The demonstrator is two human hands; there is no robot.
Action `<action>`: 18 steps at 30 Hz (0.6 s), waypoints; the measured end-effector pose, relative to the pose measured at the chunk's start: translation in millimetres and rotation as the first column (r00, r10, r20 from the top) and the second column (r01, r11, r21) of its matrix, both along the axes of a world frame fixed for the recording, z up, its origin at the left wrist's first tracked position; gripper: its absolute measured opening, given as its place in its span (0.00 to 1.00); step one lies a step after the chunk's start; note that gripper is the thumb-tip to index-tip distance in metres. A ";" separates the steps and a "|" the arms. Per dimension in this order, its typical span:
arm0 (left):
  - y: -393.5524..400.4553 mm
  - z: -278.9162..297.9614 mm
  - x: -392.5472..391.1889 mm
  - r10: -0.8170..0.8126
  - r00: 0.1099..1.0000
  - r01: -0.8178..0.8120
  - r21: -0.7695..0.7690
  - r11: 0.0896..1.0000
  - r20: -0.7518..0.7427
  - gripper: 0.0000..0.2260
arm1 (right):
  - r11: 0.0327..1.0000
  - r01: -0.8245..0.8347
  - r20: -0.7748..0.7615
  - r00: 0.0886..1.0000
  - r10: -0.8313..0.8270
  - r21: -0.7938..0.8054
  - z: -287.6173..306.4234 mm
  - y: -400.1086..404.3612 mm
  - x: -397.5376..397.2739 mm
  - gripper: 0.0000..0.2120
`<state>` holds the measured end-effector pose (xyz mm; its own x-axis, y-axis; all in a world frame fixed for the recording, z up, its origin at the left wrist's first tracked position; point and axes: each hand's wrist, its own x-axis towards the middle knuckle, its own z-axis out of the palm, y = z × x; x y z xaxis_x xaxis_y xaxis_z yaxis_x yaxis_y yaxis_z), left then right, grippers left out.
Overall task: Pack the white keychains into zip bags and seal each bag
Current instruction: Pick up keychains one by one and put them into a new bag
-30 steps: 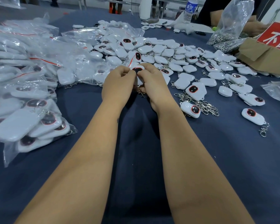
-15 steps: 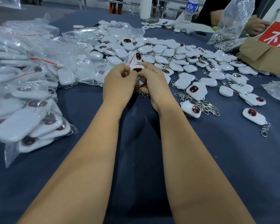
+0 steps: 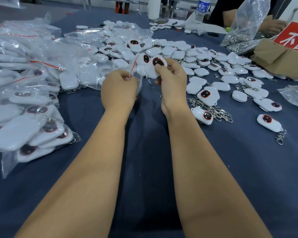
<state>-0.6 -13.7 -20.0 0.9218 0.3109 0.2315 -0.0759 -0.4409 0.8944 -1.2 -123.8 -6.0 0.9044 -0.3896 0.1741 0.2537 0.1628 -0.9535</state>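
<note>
Head view: left hand (image 3: 119, 91) curled, fingertips pinched the edge of a clear zip bag (image 3: 136, 73) with a red seal strip, held just above the blue table (image 3: 144, 152). Right hand (image 3: 172, 83) gripped a white keychain (image 3: 157, 65), dark oval face with red ring facing up, thumb and fingers curled round its lower part; keychain sat beside the bag's top edge, whether partly inside could not be told, blurred. A second keychain (image 3: 144, 59) with a dark face showed just left of it, seemingly behind the bag film.

Loose white keychains (image 3: 210, 95) with metal clasps lay scattered on the table right of the hands, pile (image 3: 162, 48) thicker beyond the hands. One keychain (image 3: 269, 122) lay alone near the right side, clasp toward the near edge. Packed bags (image 3: 24, 131) of keychains were stacked on the left, red strips visible on several.

Far right: cardboard box (image 3: 279, 60) with a red sign (image 3: 294, 38), clear bag of metal clasps (image 3: 243, 31) behind it, another person's hand (image 3: 272, 26) near it. Water bottle (image 3: 200, 11) stood at the far edge
</note>
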 end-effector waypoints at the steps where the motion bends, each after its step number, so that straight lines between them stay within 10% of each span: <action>1: -0.2 -0.2 -0.3 0.005 1.000 -0.005 0.011 1.000 0.010 0.07 | 0.999 -0.009 0.014 1.000 0.009 0.045 0.9 1.0 0.7 0.07; 6: -1.8 3.0 -1.9 -0.008 0.998 0.013 -0.077 0.997 0.064 0.06 | 0.995 -0.055 0.045 0.998 0.052 0.083 -1.1 8.7 1.6 0.10; 9: -4.1 7.6 -4.3 0.026 0.990 -0.005 -0.155 0.988 0.137 0.03 | 0.957 -0.007 -0.012 1.000 0.004 -0.291 -8.0 14.0 1.5 0.08; 12: -7.0 10.4 -8.4 -0.026 0.980 0.070 -0.216 0.974 0.199 0.04 | 0.705 -0.022 -0.090 0.994 -0.060 -0.709 -16.5 16.1 4.3 0.10; 18: -8.4 7.8 -7.0 -0.060 0.967 0.116 -0.217 0.969 0.247 0.04 | 0.590 -0.040 -0.120 0.988 -0.098 -0.807 -14.3 13.8 3.1 0.13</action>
